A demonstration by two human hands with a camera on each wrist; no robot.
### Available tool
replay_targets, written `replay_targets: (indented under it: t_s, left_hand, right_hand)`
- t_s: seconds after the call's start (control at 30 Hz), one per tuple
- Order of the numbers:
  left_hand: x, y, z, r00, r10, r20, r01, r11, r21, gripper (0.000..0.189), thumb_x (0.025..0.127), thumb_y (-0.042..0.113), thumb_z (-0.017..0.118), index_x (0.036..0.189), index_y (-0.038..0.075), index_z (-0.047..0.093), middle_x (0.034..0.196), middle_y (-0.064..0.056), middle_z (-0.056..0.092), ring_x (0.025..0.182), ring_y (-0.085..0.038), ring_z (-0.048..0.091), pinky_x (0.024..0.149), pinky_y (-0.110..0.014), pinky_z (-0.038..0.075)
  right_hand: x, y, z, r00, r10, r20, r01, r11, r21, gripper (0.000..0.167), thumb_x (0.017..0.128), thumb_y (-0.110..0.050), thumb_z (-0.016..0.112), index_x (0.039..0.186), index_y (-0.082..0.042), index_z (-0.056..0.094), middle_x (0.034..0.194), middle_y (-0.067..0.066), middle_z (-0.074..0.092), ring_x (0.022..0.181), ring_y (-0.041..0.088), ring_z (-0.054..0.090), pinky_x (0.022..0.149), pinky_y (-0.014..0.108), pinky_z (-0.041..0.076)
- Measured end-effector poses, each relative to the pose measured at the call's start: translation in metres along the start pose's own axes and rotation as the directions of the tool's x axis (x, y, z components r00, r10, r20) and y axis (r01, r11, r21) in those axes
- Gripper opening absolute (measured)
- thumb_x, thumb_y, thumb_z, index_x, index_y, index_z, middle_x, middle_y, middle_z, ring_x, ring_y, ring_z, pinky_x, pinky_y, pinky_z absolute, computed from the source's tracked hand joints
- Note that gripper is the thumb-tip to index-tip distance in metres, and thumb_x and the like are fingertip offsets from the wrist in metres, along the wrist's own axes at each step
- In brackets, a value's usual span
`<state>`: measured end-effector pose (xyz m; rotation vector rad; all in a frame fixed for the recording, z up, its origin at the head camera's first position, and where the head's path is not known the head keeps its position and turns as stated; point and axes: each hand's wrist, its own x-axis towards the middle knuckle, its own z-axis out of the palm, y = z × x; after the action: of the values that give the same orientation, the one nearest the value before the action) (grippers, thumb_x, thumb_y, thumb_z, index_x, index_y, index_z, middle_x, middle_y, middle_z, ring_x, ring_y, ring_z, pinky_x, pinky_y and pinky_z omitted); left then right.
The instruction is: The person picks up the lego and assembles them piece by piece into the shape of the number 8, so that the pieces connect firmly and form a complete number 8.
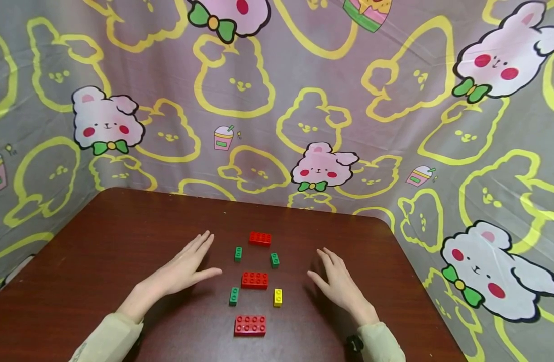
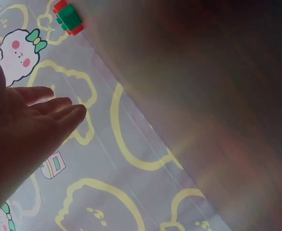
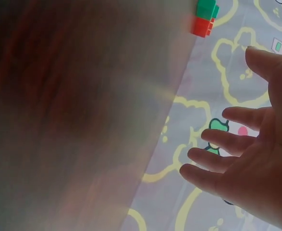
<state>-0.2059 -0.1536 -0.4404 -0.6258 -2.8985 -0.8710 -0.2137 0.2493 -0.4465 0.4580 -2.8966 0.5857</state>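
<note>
Down the middle of the table lie three red toy bricks: a far one [image 1: 261, 239], a middle one [image 1: 255, 280] and a near one [image 1: 250, 326]. Small green bricks sit at the upper left [image 1: 238, 254], upper right [image 1: 275, 260] and lower left [image 1: 234, 296] of the middle red brick. A yellow brick [image 1: 278, 297] lies at its lower right. My left hand [image 1: 186, 269] is left of the bricks, fingers straight, thumb toward them, holding nothing. To their right, my right hand [image 1: 338, 281] has its fingers spread, touching no brick. A green brick [image 2: 70, 18] shows in the left wrist view.
The dark brown table [image 1: 136, 226] has rounded far corners. Behind it and along both sides hangs a grey curtain [image 1: 168, 90] printed with rabbits and yellow outlines. Light sleeves [image 1: 111, 337] cover both forearms, and a dark band [image 1: 355, 344] sits at the right wrist.
</note>
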Motion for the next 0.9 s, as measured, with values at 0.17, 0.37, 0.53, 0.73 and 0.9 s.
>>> replay_targets:
  t_s: [0.17, 0.37, 0.53, 0.73, 0.9]
  left_hand:
    - [-0.001, 0.002, 0.001, 0.999, 0.007, 0.035, -0.006, 1.0, -0.022, 0.094, 0.089, 0.05, 0.068, 0.153, -0.005, 0.026, 0.161, -0.027, 0.024, 0.148, -0.047, 0.025, 0.115, -0.063, 0.028]
    - [-0.002, 0.005, 0.001, 0.997, 0.026, 0.066, -0.026, 1.0, -0.007, 0.093, 0.088, 0.05, 0.069, 0.15, -0.008, 0.03, 0.156, -0.029, 0.033, 0.144, -0.047, 0.034, 0.113, -0.061, 0.033]
    - [-0.003, 0.008, 0.001, 0.996, 0.045, 0.078, -0.046, 0.999, 0.004, 0.092, 0.088, 0.051, 0.069, 0.149, -0.007, 0.034, 0.153, -0.028, 0.039, 0.141, -0.046, 0.039, 0.111, -0.06, 0.036]
    - [-0.005, 0.013, 0.002, 0.996, 0.047, 0.077, -0.05, 0.998, 0.031, 0.088, 0.087, 0.048, 0.071, 0.147, -0.007, 0.039, 0.15, -0.025, 0.045, 0.138, -0.042, 0.044, 0.11, -0.058, 0.039]
    - [-0.006, 0.015, 0.004, 0.995, 0.065, 0.069, -0.068, 0.997, 0.042, 0.083, 0.086, 0.046, 0.073, 0.144, -0.006, 0.044, 0.146, -0.023, 0.05, 0.134, -0.04, 0.049, 0.108, -0.056, 0.042]
  right_hand:
    - [-0.002, -0.003, 0.001, 1.0, 0.006, 0.023, -0.007, 1.0, 0.031, 0.069, 0.094, -0.044, 0.064, 0.147, -0.005, 0.043, 0.152, 0.022, 0.042, 0.141, 0.04, 0.041, 0.111, 0.056, 0.039]
    - [-0.004, -0.004, 0.005, 0.999, -0.004, 0.034, 0.001, 0.998, 0.069, 0.067, 0.094, -0.044, 0.064, 0.145, -0.005, 0.045, 0.151, 0.02, 0.043, 0.14, 0.038, 0.043, 0.111, 0.055, 0.039]
    - [-0.007, -0.005, 0.006, 0.999, -0.019, 0.049, 0.014, 0.993, 0.114, 0.065, 0.095, -0.042, 0.064, 0.144, -0.004, 0.047, 0.148, 0.018, 0.047, 0.138, 0.034, 0.046, 0.112, 0.051, 0.04]
    - [-0.01, -0.009, 0.006, 0.999, -0.034, 0.04, 0.027, 0.987, 0.156, 0.061, 0.095, -0.04, 0.065, 0.14, -0.002, 0.051, 0.141, 0.013, 0.054, 0.133, 0.03, 0.051, 0.109, 0.048, 0.043]
    - [-0.012, -0.011, 0.006, 0.999, -0.025, 0.026, 0.02, 0.986, 0.168, 0.057, 0.094, -0.037, 0.067, 0.138, -0.003, 0.054, 0.135, 0.009, 0.058, 0.129, 0.027, 0.055, 0.106, 0.047, 0.046]
